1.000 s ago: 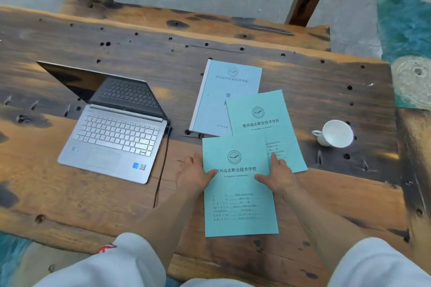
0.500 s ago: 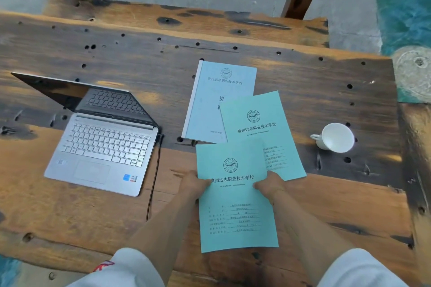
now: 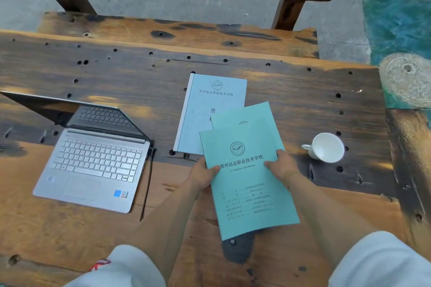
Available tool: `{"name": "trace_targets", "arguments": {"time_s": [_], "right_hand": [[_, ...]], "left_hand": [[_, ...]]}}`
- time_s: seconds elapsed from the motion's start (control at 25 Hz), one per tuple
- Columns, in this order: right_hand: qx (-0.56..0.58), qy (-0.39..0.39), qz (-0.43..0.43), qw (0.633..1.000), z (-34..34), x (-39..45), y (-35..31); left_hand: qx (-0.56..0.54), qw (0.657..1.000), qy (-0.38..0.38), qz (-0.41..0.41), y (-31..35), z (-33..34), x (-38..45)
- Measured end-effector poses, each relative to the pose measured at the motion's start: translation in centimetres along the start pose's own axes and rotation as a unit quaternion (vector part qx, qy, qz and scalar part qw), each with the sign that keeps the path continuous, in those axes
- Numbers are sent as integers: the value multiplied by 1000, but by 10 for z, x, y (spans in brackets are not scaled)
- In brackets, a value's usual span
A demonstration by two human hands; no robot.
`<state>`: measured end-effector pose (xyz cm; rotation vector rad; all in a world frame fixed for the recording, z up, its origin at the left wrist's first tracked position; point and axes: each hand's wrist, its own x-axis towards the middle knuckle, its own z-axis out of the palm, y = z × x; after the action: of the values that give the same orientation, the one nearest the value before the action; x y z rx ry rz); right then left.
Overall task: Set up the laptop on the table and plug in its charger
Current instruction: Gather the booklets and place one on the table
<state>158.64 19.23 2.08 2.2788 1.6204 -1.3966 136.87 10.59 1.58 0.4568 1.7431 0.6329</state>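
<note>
A silver laptop stands open on the left of the wooden table, its dark screen tilted far back. A black charger cable runs from the laptop's right side down to the table's near edge. Both my hands hold a green booklet lifted off the table: my left hand grips its left edge, my right hand its right edge. The booklet's near end curls over the tabletop.
A second green booklet lies partly under the held one, overlapping a pale blue bound booklet. A white cup lies tipped on its side at the right. A wooden bench stands beyond the far edge.
The green booklet lay flat on the table under my hands; both hands have gripped its sides and raised it up and away, over the second green booklet.
</note>
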Motion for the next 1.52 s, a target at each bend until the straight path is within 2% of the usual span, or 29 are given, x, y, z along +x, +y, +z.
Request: {"name": "trace_targets", "arguments": {"time_s": [0.28, 0.56, 0.8, 0.92, 1.04, 1.16, 1.32, 1.52], "right_hand": [[11, 77, 0, 997, -28, 49, -36], [-40, 80, 36, 995, -13, 74, -27], [-68, 87, 74, 991, -7, 82, -28], [-57, 81, 82, 992, -8, 81, -28], [-55, 43, 103, 992, -15, 80, -26], [-20, 4, 126, 992, -21, 74, -24], [17, 0, 145, 989, -5, 51, -21], [74, 0, 160, 984, 9, 33, -23]], "left_hand": [[33, 997, 65, -10, 44, 36, 45], [178, 981, 80, -12, 41, 40, 63], [240, 963, 120, -25, 43, 45, 60], [186, 970, 134, -79, 49, 57, 57], [120, 973, 152, -127, 50, 63, 58], [106, 981, 132, -99, 40, 56, 59], [99, 988, 87, -77, 24, 37, 52], [27, 994, 92, -49, 16, 14, 37]]}}
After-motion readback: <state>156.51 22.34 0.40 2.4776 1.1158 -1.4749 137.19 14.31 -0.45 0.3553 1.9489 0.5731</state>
